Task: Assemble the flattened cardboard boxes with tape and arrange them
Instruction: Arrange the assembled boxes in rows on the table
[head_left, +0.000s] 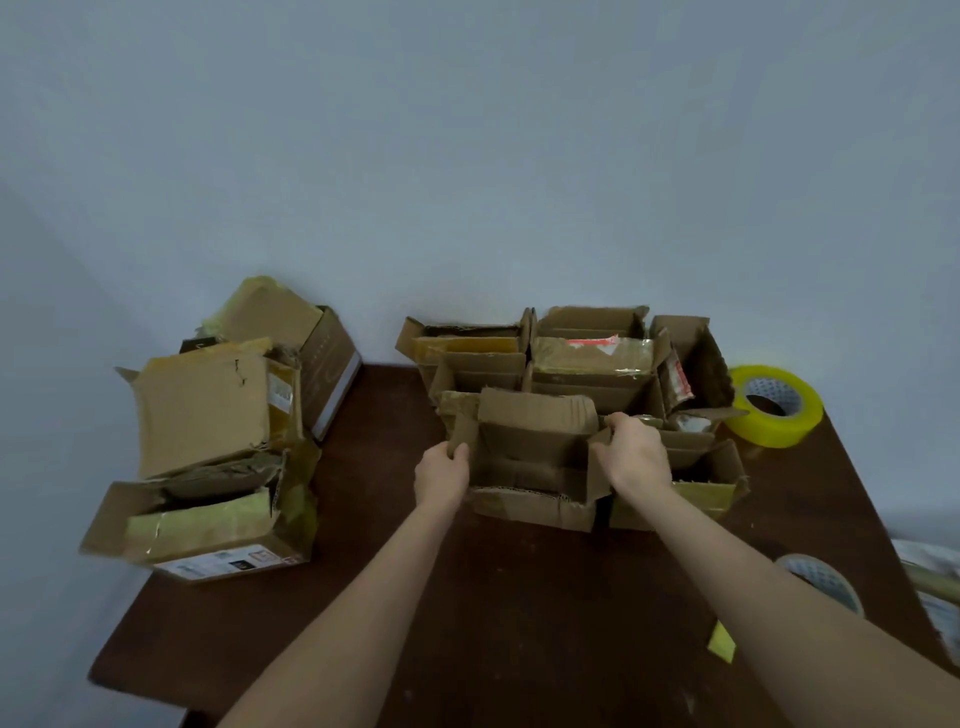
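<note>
- Cardboard box (527, 452), open-topped with its flaps raised, is held at the front of the dark table (519, 623), straight ahead of the person.
- The left hand (441, 470) is curled round the flap at the box's left end, and the right hand (636, 452) is clamped on the flap at its right end. Both grips are closed on the box.
- The box's long axis is laid left to right, so it is caught squarely between the two hands, with neither hand nearer than the other.
- Just behind it, a cluster of assembled boxes (587, 358) is ranged against the wall. A further box (717, 467) is set at its right end, seemingly touching.
- Placing is judged to be the step in hand. A short push away from the body, kept square to the row, would be called for.
- A yellow tape roll (774, 405) is seen lying at the right, well apart from either grip.
</note>
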